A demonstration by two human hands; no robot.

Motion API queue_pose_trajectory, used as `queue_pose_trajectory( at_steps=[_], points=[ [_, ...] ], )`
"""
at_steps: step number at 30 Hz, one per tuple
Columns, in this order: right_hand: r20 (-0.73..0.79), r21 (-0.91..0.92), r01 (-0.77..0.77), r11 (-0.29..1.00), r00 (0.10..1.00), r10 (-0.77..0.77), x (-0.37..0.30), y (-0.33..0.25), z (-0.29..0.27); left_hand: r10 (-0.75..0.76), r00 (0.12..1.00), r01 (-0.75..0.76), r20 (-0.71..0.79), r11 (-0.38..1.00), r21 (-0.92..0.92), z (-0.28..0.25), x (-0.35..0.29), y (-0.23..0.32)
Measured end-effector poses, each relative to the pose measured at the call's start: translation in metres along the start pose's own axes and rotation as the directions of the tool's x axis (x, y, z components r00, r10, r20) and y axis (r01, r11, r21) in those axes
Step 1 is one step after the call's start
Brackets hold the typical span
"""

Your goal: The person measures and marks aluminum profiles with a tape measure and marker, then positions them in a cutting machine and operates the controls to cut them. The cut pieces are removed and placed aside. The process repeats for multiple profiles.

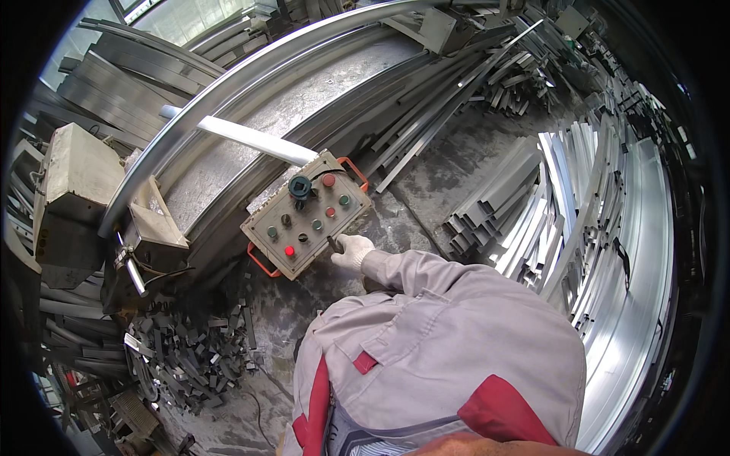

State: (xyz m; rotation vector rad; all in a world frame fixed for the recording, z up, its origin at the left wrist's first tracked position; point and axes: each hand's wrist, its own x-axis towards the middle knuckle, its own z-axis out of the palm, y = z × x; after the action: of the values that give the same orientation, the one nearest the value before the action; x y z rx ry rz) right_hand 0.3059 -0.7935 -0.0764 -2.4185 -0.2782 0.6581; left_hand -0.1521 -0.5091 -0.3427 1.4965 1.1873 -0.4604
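My right hand [351, 251], in a white glove, reaches forward from a grey jacket sleeve. Its fingers pinch a small dark toggle [332, 243] at the near right corner of a beige control box [268, 215]. The box has orange handles, a black rotary knob [299, 185], and red and green push buttons. It lies tilted on the concrete floor beside a large curved metal profile [228, 83]. My left hand is out of sight.
Stacks of aluminium profiles [532, 205] fill the right side, and long bent strips [639, 251] curve along the far right. A grey machine block [76, 182] stands at left. Short metal offcuts [190, 349] litter the floor at lower left.
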Motion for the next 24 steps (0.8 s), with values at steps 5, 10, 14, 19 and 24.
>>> queue_pose_trajectory(
  at_steps=[5, 10, 14, 19, 24],
  points=[
    [0.035, 0.383, -0.145, 0.912, 0.989, 0.142, -0.001, 0.024, 0.01, 0.007, 1.0, -0.007, 0.017, 1.0, 0.007, 0.002, 0.004, 0.003],
    [0.182, 0.527, -0.231, 0.818, 0.971, 0.156, 0.003, 0.045, 0.026, 0.018, 1.0, -0.018, 0.022, 1.0, 0.009, 0.001, 0.006, 0.0],
    [0.203, 0.625, -0.193, 0.756, 0.976, 0.081, 0.008, 0.055, 0.042, 0.036, 0.999, -0.036, 0.03, 0.999, 0.005, 0.002, 0.007, -0.002],
    [0.297, 0.702, -0.28, 0.655, 0.951, 0.089, 0.012, 0.052, 0.043, 0.084, 0.996, -0.082, 0.033, 0.996, -0.037, 0.0, 0.003, -0.024],
    [0.245, 0.723, -0.279, 0.633, 0.959, 0.142, 0.025, 0.034, 0.033, 0.151, 0.989, -0.15, -0.002, 0.981, -0.125, 0.008, -0.005, -0.076]
  ],
)
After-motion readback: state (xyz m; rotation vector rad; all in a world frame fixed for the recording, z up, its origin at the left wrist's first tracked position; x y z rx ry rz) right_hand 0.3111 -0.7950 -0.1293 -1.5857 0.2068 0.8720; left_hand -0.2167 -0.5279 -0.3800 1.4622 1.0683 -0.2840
